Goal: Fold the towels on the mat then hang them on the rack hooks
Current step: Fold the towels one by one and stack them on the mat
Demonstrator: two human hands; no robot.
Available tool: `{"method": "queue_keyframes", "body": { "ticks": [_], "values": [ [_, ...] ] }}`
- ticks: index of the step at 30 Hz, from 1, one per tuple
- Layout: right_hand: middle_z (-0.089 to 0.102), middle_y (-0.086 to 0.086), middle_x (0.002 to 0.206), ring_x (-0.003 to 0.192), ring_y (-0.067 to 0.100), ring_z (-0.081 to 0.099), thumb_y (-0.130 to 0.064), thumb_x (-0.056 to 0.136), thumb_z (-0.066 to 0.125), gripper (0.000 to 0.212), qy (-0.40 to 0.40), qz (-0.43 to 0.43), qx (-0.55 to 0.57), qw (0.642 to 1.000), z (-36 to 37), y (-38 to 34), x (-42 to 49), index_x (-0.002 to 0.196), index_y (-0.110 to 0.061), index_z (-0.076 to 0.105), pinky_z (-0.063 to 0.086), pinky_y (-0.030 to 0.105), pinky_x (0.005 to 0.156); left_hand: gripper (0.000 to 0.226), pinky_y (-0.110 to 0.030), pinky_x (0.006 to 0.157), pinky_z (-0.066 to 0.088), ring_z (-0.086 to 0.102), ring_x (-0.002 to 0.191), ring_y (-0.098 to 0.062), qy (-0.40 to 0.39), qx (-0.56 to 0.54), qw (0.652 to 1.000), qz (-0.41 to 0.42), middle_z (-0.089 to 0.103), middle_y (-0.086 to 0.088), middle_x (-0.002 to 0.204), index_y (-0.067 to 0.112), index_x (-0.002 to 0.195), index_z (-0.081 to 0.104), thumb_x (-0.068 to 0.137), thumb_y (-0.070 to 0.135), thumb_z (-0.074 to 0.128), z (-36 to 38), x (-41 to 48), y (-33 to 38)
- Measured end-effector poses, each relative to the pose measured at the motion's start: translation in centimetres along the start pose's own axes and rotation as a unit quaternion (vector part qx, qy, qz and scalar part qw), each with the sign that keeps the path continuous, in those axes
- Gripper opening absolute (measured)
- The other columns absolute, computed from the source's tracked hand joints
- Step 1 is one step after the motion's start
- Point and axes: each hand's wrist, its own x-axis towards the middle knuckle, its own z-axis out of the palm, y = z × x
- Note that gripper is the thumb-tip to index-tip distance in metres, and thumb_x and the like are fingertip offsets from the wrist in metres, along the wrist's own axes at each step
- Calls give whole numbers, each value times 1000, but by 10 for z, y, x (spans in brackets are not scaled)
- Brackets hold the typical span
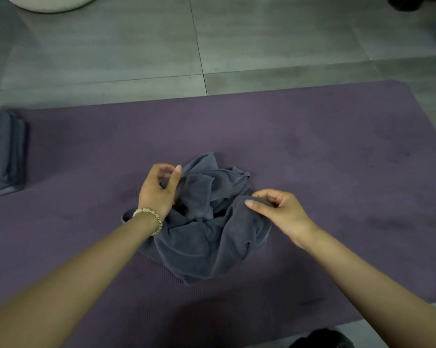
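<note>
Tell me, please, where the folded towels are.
In the head view, the folded towels sit stacked at the left edge of the mat, well left of the crumpled towel in the middle.

Crumpled grey towel (202,237) lies mid purple mat (312,146); folded towels (3,151) stacked left.

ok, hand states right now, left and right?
Left hand: fingers curled at the left edge of the grey towel; cannot tell whether it grips cloth.
Right hand: pinches a fold of the grey towel.
</note>
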Motion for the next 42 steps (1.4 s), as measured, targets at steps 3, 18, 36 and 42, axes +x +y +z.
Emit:
{"method": "queue_keyframes", "body": {
  "ticks": [3, 18, 36, 42],
  "values": [
    [73, -12, 79, 78, -3, 66, -12, 80, 74, 6, 6, -21, 6, 1000, 8, -10, 11, 84, -17, 74, 48, 10, 69, 32, -27, 64, 54, 61, 72, -9, -90, 29, 995, 43, 66, 10, 93, 26, 93, 65, 84, 56, 57, 2, -4, 4],
    [74, 0, 87, 87, 13, 68, -19, 82, 71, 11, -24, 68, 102, 992, 24, -10, 15, 90, -12, 71, 54, 22, 80, 47, -30, 49, 38, 39, 46, -13, -111, 99, 987, 60, 41, 3, 48, 14, 54, 48, 90, 41, 59, 15, 11, 14],
    [67, -10, 67, 67, 1, 63, -18, 88, 66, 12, 7, 14, 3, 1000, 23, -8, 32, 97, -9, 66, 49, 15, 69, 37, -32, 86, 50, 61, 102, -16, -229, 353, 896, 145, 69, 8, 105, 35, 100, 70, 75, 62, 64, 1, 9, 9],
    [72, -5, 80, 78, 4, 67, -23, 87, 67, 14, 14, 60, 69, 996, 13, -6, 19, 93, -10, 70, 51, 14, 69, 34, -27, 61, 45, 58, 69, -16, -153, 331, 921, 139, 63, 3, 70, 24, 95, 74, 90, 50, 53, -10, 12, 6]
  ]
}}
